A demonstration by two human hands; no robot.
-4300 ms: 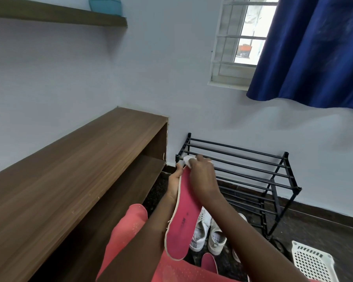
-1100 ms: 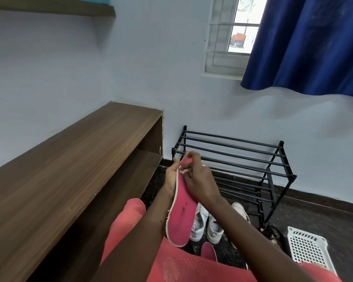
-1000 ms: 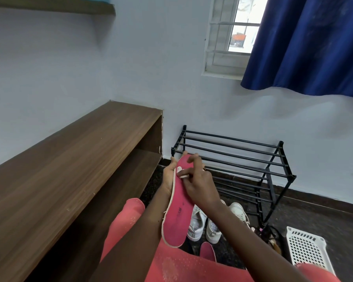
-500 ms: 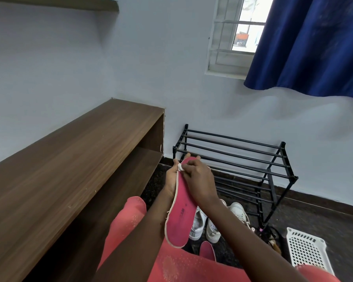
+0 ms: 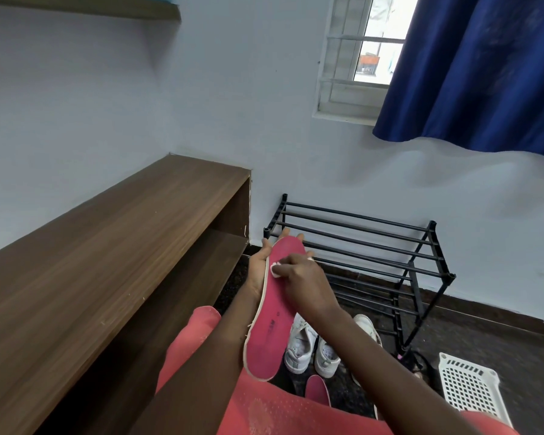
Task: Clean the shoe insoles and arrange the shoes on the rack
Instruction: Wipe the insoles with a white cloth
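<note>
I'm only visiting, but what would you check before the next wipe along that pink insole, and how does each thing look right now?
1. Pink insole backed by the left hand: ok, fingertips show past its toe.
2. White wipe in the right hand grip, touching the insole: ok.
3. Insole surface clean: cannot tell.
4. Second insole cleaned: cannot tell; it lies on the floor.
5. White shoes on the rack: not ok, they sit on the floor in front of it.
</note>
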